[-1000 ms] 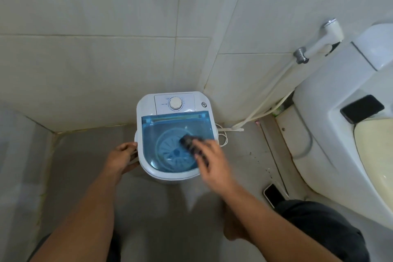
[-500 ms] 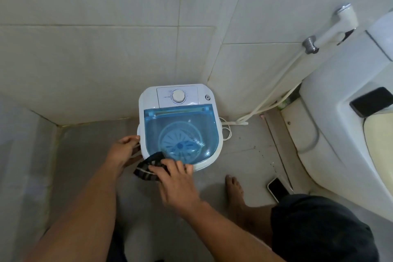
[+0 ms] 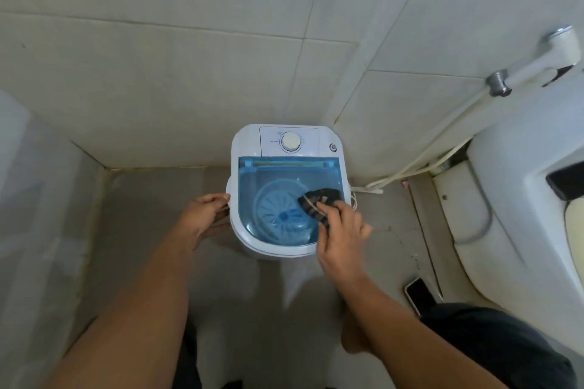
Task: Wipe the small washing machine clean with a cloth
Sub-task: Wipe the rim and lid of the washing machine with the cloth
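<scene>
A small white washing machine [image 3: 246, 142] with a clear blue lid [image 3: 271, 177] stands on the floor against the tiled wall. Its dial [image 3: 290, 141] is on the panel at the back. My right hand [image 3: 339, 232] presses a dark patterned cloth [image 3: 319, 200] onto the right part of the blue lid. My left hand [image 3: 202, 218] grips the machine's left side by its handle. The pulsator disc shows through the lid.
A white toilet [image 3: 518, 199] stands at the right, with a bidet sprayer [image 3: 537, 63] and hose on the wall above it. A phone [image 3: 418, 294] lies on the floor near my right knee. A white cord [image 3: 369, 190] runs from the machine's right side.
My right hand has swept the cloth from the machine's front left rim up onto the right part of the lid. My left hand has stayed on the left side.
</scene>
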